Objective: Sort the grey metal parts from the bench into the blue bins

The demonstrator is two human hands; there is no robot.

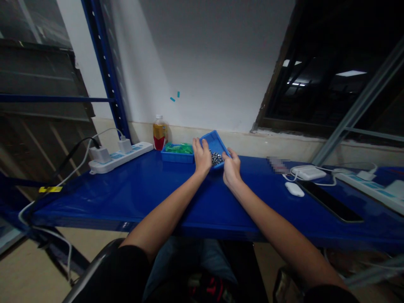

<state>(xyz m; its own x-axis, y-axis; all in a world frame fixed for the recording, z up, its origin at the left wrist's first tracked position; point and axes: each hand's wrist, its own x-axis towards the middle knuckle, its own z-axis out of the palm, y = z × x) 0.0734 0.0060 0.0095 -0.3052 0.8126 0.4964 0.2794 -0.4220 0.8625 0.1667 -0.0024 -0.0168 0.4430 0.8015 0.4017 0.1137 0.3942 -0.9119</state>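
Note:
A small blue plastic bin (215, 141) is held up and tilted toward me above the blue table (151, 189). Several small dark and shiny metal pieces, perhaps screws (216, 158), lie gathered in its lower end. My left hand (202, 156) presses along the bin's left side with fingers pointing up. On the right side, my right hand (232, 166) grips the rim, thumb near the metal pieces. Just left of my left hand stands a second blue bin (177, 157) with crumpled green plastic (179, 148) in it.
Behind the green plastic stands a drink bottle (160, 132). A power strip (121, 157) with plugs lies at the left. Toward the right are a white earbud case (294, 189), a phone (331, 202), a white charger (308, 172) with cables and another power strip (372, 189).

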